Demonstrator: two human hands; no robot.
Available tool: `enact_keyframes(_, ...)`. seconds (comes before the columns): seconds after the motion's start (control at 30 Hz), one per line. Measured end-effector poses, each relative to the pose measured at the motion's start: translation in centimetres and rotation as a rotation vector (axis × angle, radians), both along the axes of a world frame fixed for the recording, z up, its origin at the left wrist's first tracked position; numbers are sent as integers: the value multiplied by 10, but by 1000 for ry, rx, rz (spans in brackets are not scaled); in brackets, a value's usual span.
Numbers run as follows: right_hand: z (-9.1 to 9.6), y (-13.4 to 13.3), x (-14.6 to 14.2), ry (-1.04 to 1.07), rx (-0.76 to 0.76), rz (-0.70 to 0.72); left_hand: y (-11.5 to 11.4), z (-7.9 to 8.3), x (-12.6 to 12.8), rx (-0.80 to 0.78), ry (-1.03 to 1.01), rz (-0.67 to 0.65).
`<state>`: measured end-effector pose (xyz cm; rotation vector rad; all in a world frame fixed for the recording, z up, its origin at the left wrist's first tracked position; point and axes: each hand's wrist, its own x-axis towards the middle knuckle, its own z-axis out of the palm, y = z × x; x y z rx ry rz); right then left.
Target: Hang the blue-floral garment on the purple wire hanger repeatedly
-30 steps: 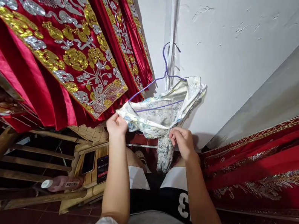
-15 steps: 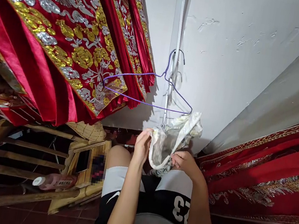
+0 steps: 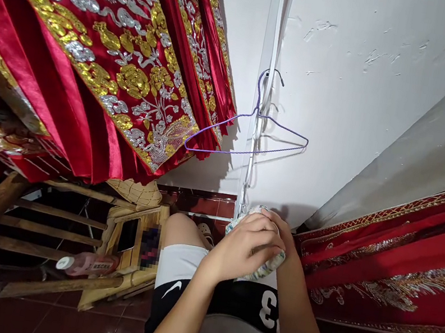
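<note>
A small white garment with a coloured pattern [image 3: 267, 268] is bunched up over my lap. My left hand [image 3: 247, 244] lies across its top, with the fingers curled over the cloth. On the far right side of the bundle, my right hand [image 3: 282, 230] grips it, its fingers partly hidden behind the left hand and the cloth. Above both hands, a purple wire hanger [image 3: 225, 152] hangs bare beside the white wall, apart from the garment.
White pipes [image 3: 276, 39] run down the wall [image 3: 345, 96]. Red embroidered cloth [image 3: 134, 81] hangs at left, and more red sequined fabric [image 3: 414, 267] at right. A bamboo seat [image 3: 57, 238] at lower left bears a pink bottle [image 3: 92, 265] and a dark phone-like object [image 3: 128, 235].
The garment, held spread between both hands and touching the hanger's right corner before, is now lower and bunched together. My left hand has moved right over it. The hanger has swung level.
</note>
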<state>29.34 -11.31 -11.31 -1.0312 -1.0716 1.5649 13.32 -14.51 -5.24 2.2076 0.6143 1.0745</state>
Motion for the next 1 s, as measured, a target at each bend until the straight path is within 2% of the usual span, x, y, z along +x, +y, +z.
enact_keyframes(0.07,15,6,-8,41,-21,-17,9,7,-11,15,-36,97)
enact_keyframes(0.13,33,10,-15,66,-72,72,24,12,-21,-22,-50,178)
enact_keyframes(0.17,41,11,-18,61,-100,139,32,12,-26,-66,-37,165)
enact_keyframes(0.23,57,11,-19,31,-151,265,46,6,-35,-181,20,36)
enact_keyframes(0.33,78,12,-7,-60,-147,437,58,-14,-49,-320,152,-126)
enact_keyframes(0.43,99,19,14,-260,4,601,57,-32,-69,-382,346,-122)
enact_keyframes(0.47,105,24,20,-342,77,586,57,-34,-77,-373,407,-90)
enact_keyframes(0.53,112,41,29,-508,248,428,58,-32,-95,-303,498,27)
enact_keyframes(0.6,109,65,32,-645,446,149,62,-24,-111,-198,553,188)
enact_keyframes(0.67,98,96,30,-702,619,-115,68,-12,-123,-109,623,332)
enact_keyframes(0.7,90,111,27,-695,663,-180,70,-7,-128,-76,662,392)
enact_keyframes(0.77,71,138,20,-689,701,-213,73,3,-133,-31,741,476)
enact_keyframes(0.83,53,155,13,-715,683,-177,72,8,-136,-8,817,506)
enact_keyframes(0.9,40,159,9,-774,637,-127,69,8,-138,1,909,534)
enact_keyframes(1.0,33,145,13,-892,635,-78,64,4,-144,-48,1071,665)
